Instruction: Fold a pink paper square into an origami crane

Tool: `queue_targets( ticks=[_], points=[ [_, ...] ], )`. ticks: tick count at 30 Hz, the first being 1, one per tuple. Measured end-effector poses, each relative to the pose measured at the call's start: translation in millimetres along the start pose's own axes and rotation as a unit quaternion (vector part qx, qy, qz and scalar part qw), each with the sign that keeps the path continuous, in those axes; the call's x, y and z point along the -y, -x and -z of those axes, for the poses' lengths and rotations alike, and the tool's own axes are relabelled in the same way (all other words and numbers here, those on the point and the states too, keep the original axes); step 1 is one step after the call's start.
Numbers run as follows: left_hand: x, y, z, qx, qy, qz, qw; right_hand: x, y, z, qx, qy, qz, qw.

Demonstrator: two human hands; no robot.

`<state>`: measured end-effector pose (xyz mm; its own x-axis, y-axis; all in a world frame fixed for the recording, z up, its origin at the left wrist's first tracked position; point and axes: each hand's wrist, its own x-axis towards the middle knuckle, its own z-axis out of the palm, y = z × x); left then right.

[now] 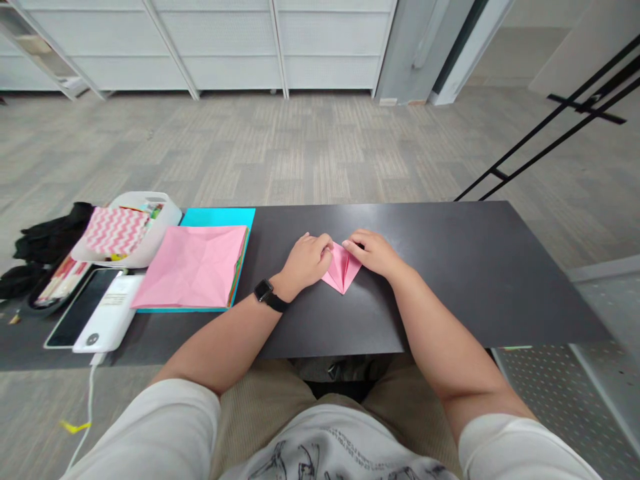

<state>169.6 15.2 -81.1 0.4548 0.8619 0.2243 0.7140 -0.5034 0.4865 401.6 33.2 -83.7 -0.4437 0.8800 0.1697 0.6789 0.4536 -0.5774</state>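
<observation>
A small folded piece of pink origami paper lies on the dark table, its pointed corner toward me and creases running up from that point. My left hand, with a black watch on the wrist, has its fingers curled on the paper's left edge. On the opposite side, my right hand pinches the upper right edge between thumb and fingers. The paper's far part is partly covered by both hands.
Left on the table lies a stack of pink paper on a blue sheet. Beyond it are a white basket, a tablet, a white power bank with a cable, and black cloth.
</observation>
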Motion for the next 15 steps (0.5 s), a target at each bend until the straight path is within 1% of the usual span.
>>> queue_targets(
  ticks=[5,10,12,15],
  points=[
    [-5.2,1.2,3.5,0.003,0.007,0.016,1.000,0.3,1.7,5.2,0.030,0.008,-0.014,0.999],
    [-7.4,1.6,4.7,0.010,0.000,0.003,1.000,-0.6,6.2,10.4,0.064,0.023,0.014,0.998],
    [-7.4,1.6,4.9,0.014,-0.005,0.005,1.000,-2.0,7.6,11.9,0.069,0.029,0.013,0.997],
    [-5.8,1.0,4.8,0.015,0.008,0.016,1.000,-5.8,8.3,13.0,0.061,0.051,-0.009,0.997]
  ],
)
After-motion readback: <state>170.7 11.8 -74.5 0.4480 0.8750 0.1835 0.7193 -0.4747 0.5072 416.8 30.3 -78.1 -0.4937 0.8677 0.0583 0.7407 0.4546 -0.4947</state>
